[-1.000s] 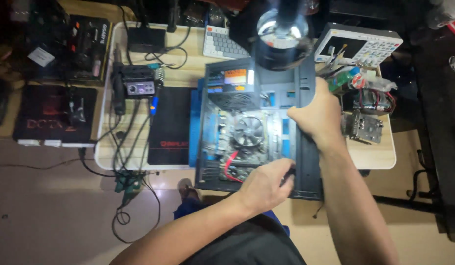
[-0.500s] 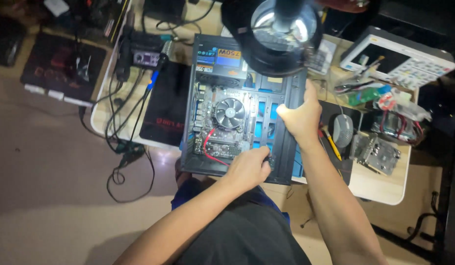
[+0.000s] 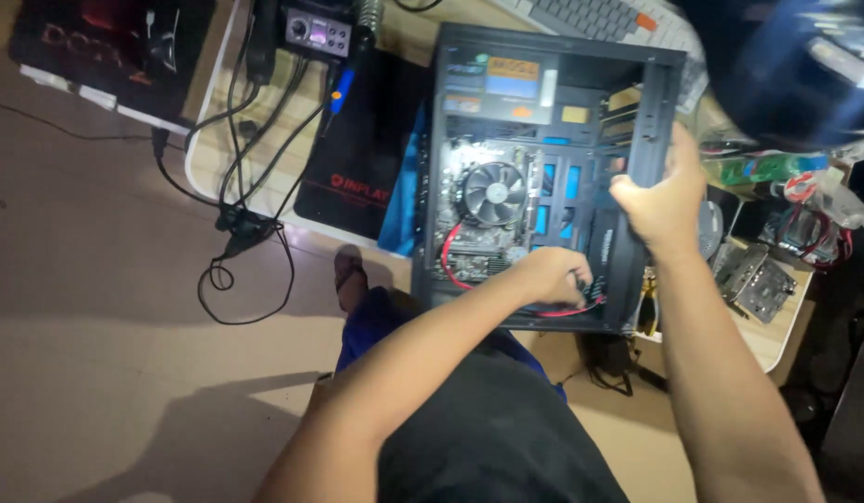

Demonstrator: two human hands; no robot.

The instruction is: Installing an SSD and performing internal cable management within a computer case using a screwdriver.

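While the right hand [image 3: 663, 200] grips the computer case [image 3: 553, 177] right wall | left hand [image 3: 555, 277] pinches red cables [image 3: 450, 265] at case bottom | best eased clear of the fan [image 3: 494, 193], case steadied.

black computer case [image 3: 651, 112] with blue panels inside, grey fan [image 3: 494, 194], red cable [image 3: 450, 261] snaking round. black mat [image 3: 357, 149] has red lettering, keyboard [image 3: 590, 19] is white with one orange key.
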